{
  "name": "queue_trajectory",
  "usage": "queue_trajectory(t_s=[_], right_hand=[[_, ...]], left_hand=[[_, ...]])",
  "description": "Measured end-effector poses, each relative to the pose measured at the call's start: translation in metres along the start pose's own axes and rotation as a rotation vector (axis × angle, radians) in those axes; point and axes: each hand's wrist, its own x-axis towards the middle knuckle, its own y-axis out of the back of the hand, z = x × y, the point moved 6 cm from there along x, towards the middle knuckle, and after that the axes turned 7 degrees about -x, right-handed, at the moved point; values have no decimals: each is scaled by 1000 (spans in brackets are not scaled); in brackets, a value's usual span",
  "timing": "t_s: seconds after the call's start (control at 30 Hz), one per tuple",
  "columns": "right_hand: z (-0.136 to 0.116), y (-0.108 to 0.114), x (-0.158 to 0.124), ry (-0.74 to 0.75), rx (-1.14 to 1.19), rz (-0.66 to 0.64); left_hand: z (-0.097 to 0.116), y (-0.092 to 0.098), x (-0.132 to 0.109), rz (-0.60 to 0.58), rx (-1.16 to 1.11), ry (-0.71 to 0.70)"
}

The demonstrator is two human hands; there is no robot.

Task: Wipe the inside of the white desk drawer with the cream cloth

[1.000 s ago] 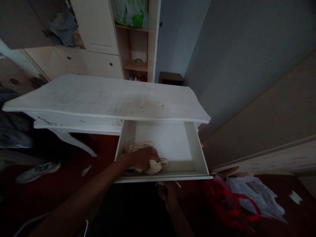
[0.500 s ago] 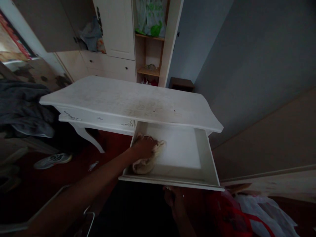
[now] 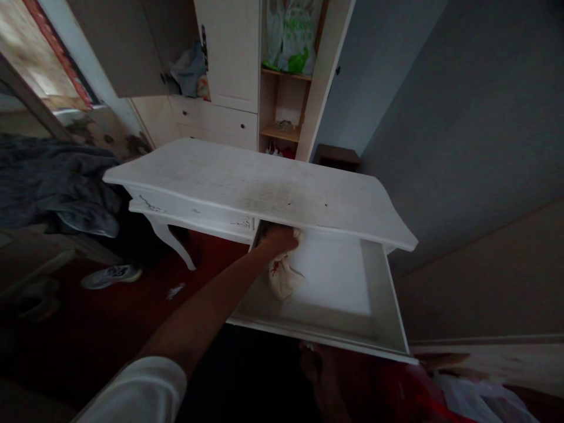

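Observation:
My left hand [image 3: 282, 239] reaches into the pulled-out drawer [image 3: 319, 339] of a white desk [image 3: 220, 170]. It is closed on a cream cloth [image 3: 285, 279] with a red mark, pressed to the drawer's left side near the back. Part of the hand is in shadow under the desk top's edge. My right hand [image 3: 315, 364] is just below the drawer front, its fingers curled near a small pale spot. Dim light hides what those fingers hold.
A dark stain marks the desk top. Behind stands a white wardrobe [image 3: 231, 59] with plastic bags [image 3: 297, 35] on a shelf. Grey clothing [image 3: 57, 182] and a shoe [image 3: 112, 277] are at left. Red and white bags [image 3: 476, 399] lie at lower right, beside the wall.
My left hand has moved deeper into the drawer along its left side, and the cloth now trails toward the front. The view has shifted, so the desk appears further right.

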Motion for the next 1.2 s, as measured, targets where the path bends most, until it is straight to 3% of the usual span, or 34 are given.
queue_trajectory(t_s=[0.17, 0.53, 0.7, 1.03, 1.2], right_hand=[[-2, 1, -1, 31, -5, 7], [3, -1, 0, 0, -15, -7], [1, -3, -2, -20, 30, -5], [-3, -9, -3, 44, 29, -27], [-2, -10, -2, 52, 69, -37]], left_hand=[[1, 0, 3, 50, 4, 33], [2, -6, -8, 169, 90, -136], [33, -17, -4, 224, 138, -300], [106, -41, 19, 102, 188, -626], [134, -50, 26, 56, 165, -660]])
